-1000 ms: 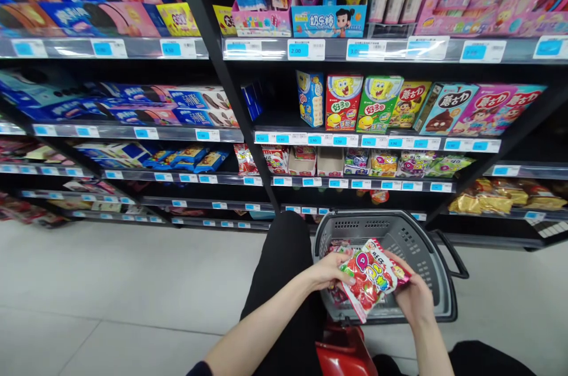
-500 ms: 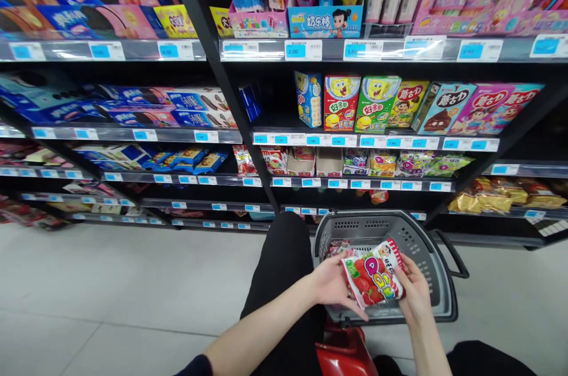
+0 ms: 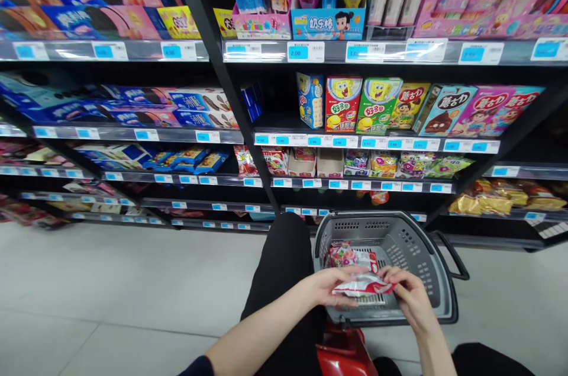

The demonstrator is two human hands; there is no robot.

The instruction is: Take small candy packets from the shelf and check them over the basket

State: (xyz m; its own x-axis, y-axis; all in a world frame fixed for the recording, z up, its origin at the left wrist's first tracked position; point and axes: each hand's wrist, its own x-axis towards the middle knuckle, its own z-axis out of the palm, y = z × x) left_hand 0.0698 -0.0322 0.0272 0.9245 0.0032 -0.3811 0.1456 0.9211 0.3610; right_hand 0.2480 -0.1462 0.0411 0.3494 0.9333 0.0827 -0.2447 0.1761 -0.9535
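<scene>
A red and white candy bag [image 3: 364,285] is held edge-on over the grey shopping basket [image 3: 445,299], its printed front mostly out of sight. My left hand [image 3: 335,287] is closed around the bag's left end, thumb and fingers on either side. At the other end, my right hand [image 3: 406,290] pinches the bag's edge between thumb and fingers. Beneath and behind the bag, a few red and pink snack packets [image 3: 344,255] lie on the left side of the basket's floor.
Shelves of snacks stand in front, with boxed biscuits [image 3: 341,103] on a middle tier and candy bags [image 3: 384,163] lower down. The basket's black handle [image 3: 452,251] sticks out to the right. Below the basket is a red plastic object [image 3: 346,355], beside my left knee [image 3: 288,240].
The candy bag has tipped from showing its printed front to lying nearly edge-on. My right hand has shifted to pinch its edge, and more of the packets in the basket show.
</scene>
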